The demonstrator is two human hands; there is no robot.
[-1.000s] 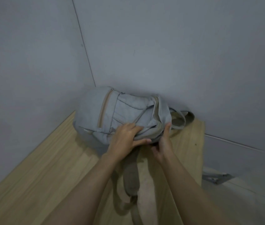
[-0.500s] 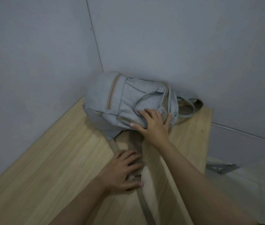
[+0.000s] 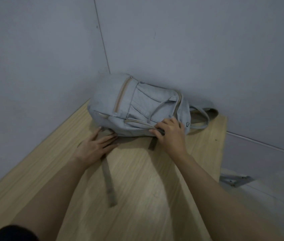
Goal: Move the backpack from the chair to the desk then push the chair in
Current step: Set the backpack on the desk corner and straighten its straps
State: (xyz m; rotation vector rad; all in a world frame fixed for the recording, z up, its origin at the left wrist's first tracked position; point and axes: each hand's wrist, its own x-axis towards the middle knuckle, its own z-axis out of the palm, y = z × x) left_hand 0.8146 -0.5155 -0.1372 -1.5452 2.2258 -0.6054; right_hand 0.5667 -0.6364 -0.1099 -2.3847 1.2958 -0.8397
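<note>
Head view shows your light grey backpack (image 3: 137, 108) lying on its side on the wooden desk (image 3: 155, 180), pushed back into the corner where the two grey walls (image 3: 207, 49) meet. It touches the desk top, and its back looks to be right against the wall.

Your left hand (image 3: 96, 146) has moved. Half a second ago it sat lower on the desk, on top of the hanging strap. Now it is up at the bag's near edge, flat and spread, with the fingertips (image 3: 110, 136) touching the bottom of the bag. The long strap (image 3: 109, 181) runs out from under that hand and lies loose on the desk, toward you.

Your right hand (image 3: 171, 134) has hardly moved. It is curled over the bag's near right edge, and its fingers are closed on a short dark strap (image 3: 153, 142) there.

The bag has also gone a bit farther back and looks more settled than a second ago.

So the first job looks nearly done: the bag is on the desk, not on the chair. You seem to be just tidying the straps and nudging the bag in. The chair is not in view, so I cannot tell where it is. Pushing it in is not done yet. Mind the long strap so it does not catch as you pull away.
</note>
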